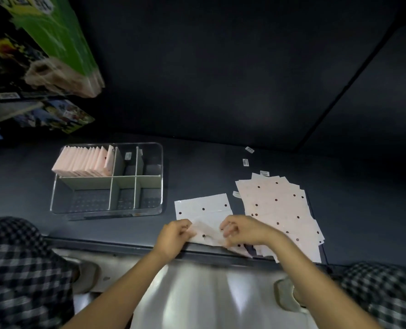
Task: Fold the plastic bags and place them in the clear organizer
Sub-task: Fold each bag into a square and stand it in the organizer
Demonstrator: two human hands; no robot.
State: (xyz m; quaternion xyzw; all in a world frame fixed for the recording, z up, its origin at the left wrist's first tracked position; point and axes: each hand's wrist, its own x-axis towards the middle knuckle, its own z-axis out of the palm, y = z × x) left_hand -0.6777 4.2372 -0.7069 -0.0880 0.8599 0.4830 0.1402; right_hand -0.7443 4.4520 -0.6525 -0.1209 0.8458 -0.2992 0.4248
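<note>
Bag (203, 210), white with dark dots, flat at table (221, 157) edge: near edge pinched by left hand (173, 236) and right hand (242, 230), fingers curled on plastic. Loose bag pile (280, 210) just right of right hand. Organizer (107, 179) beyond left hand; folded bags (83, 162) upright in far-left compartment.
</note>
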